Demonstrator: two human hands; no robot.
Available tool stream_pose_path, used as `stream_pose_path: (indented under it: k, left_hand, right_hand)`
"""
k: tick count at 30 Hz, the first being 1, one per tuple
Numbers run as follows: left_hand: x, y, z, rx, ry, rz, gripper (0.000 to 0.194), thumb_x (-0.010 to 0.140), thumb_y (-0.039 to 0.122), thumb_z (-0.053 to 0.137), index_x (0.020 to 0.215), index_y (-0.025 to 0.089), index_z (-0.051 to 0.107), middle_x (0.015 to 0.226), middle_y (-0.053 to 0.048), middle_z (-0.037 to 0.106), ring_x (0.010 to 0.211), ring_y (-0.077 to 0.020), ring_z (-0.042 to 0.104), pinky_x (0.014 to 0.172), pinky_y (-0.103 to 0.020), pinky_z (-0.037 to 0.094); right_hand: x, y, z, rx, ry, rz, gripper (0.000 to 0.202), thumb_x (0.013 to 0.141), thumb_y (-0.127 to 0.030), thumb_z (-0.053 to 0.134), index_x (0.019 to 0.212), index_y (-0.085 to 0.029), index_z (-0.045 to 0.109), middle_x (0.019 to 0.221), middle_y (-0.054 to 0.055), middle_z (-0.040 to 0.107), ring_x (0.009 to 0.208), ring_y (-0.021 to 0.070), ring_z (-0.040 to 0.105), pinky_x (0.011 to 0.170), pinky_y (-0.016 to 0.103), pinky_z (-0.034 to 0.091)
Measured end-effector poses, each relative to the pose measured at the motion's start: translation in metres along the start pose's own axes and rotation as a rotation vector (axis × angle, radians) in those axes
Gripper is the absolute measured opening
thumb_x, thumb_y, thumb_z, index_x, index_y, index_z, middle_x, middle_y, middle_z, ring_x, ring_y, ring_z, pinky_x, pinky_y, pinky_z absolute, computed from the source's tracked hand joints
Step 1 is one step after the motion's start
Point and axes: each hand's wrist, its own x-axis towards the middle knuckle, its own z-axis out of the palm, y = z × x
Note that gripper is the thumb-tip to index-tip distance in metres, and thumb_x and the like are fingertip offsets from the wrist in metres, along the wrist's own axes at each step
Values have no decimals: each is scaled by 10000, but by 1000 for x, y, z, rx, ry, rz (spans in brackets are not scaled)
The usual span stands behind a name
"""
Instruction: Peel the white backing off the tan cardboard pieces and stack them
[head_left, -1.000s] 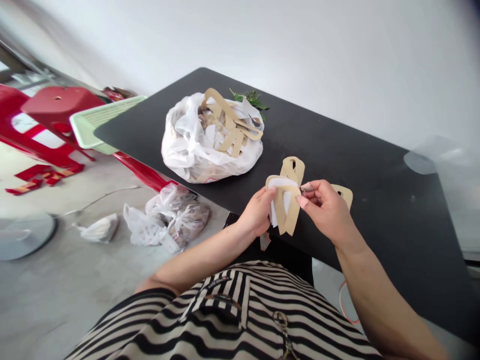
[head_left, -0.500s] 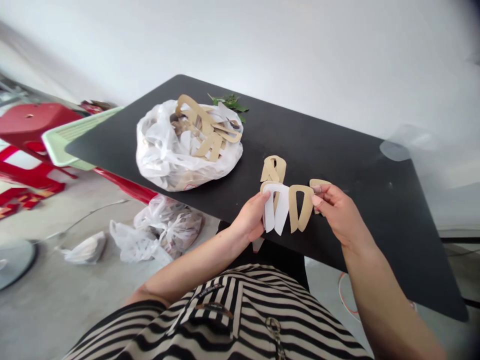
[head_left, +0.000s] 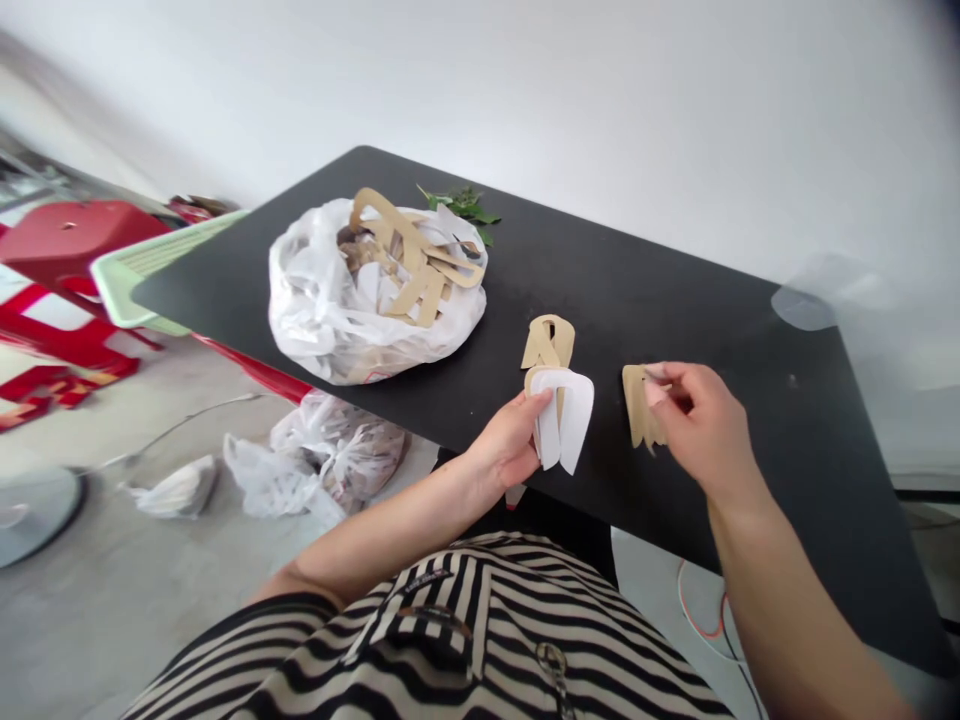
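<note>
Near the table's front edge, my left hand is closed around a few U-shaped paper cutouts, the top one white side up, with a tan one behind. To the right, my right hand has its fingers pinched at a tan paper cutout low over the table; how many pieces lie under those fingers is hidden. Just beyond my left hand, several tan cutouts lie crossed on the black table.
A white plastic bag full of tan and white paper pieces stands at the left, green leaves behind it. Clear plastic lies near the right back edge. Plastic bags, a red stool and a light green basket are beyond the left side.
My right hand has moved right, carrying a tan cutout away from beside my left hand to the tan pieces on the right. The white cutout in my left hand has shifted slightly right.
</note>
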Motion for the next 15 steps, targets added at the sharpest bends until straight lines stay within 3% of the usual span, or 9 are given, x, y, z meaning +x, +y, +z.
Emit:
stream_pose_path:
  k: [2, 4, 7, 10, 15]
  left_hand:
    - [0, -1, -1, -23, -12, 22, 180, 965, 204, 604, 1118, 146, 679, 957, -96, 760, 820, -192, 725, 856, -344, 587]
    - [0, -1, -3, -40, -27, 31, 177, 957, 206, 618, 1109, 139, 680, 959, -97, 760, 815, -194, 725, 871, -355, 584]
    - [-2, 2, -7, -42, -1, 28, 188, 956, 206, 616, 1124, 144, 674, 947, -90, 762, 811, -203, 728, 894, -381, 581]
    - [-6, 9, -14, -36, 43, 63, 191, 969, 214, 596, 1130, 145, 672, 974, -97, 768, 845, -208, 733, 895, -378, 584]
    - [-7, 18, -25, -18, 66, 176, 207, 948, 236, 638, 1129, 144, 679, 1000, -111, 777, 901, -233, 745, 901, -380, 585]
  right_hand:
    - [-9, -30, 4, -92, 19, -139, 215, 953, -354, 599, 1119, -255, 694, 1167, 57, 703, 812, 173, 662, 781, 336, 518]
    - [-10, -41, 9, -220, 42, -179, 208, 971, -324, 566, 1114, -251, 697, 1168, 65, 697, 860, 191, 664, 749, 330, 497]
    - [-3, -29, 13, -380, 29, -109, 215, 961, -300, 539, 1091, -228, 694, 1084, 87, 696, 951, 247, 656, 683, 331, 447]
    - [-4, -14, 11, -388, -21, -9, 213, 948, -341, 556, 1081, -234, 684, 1075, 77, 698, 926, 245, 656, 664, 326, 435]
    - [-22, -25, 27, -302, -262, -9, 226, 941, -345, 596, 1132, -241, 658, 1100, 65, 721, 907, 247, 680, 733, 366, 497]
